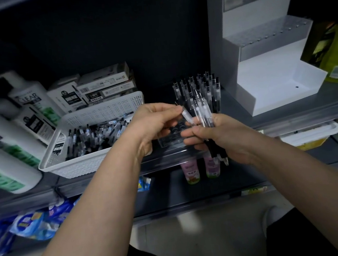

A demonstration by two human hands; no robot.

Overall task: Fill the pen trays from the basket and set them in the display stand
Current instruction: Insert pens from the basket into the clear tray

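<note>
Left grip (154, 120) pinches one clear pen (187, 116); right grip (221, 137) clasps a pen bundle (202, 111) above a clear holed tray (172, 134) on the shelf (287, 115). White perforated basket (80, 165) holds loose pens (94, 135).

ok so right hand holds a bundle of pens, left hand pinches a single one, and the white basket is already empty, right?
Not quite. The white basket is not empty: the head view shows many loose pens lying in it. The rest stands: the right hand holds a bundle of pens, and the left hand pinches a single pen.
</note>
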